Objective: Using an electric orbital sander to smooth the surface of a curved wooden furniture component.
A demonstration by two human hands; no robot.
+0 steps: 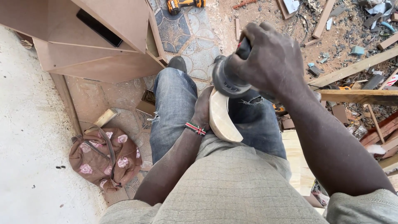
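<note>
Looking down from a head camera at a seated person's lap, in a grey checked shirt and blue jeans. Near the centre, the left hand [202, 110], with a beaded wristband [195, 128], rests between the knees and holds a pale curved wooden piece [222, 120] against its palm; its fingers are hidden behind the wood, so their exact grip cannot be told. Just above, towards one o'clock, the right hand [269, 58] is wrapped tight around the body of a grey angle grinder [228, 76], whose round head meets the upper end of the wooden piece. At eight o'clock a brown floral bag [105, 157] lies on the floor. Farther out, at ten to eleven o'clock, stands a brown board cabinet [103, 62]. At twelve o'clock a yellow cordless drill [184, 5] lies on patterned flooring. From one to three o'clock, wooden planks [356, 66] and offcuts lie scattered over dirt.
</note>
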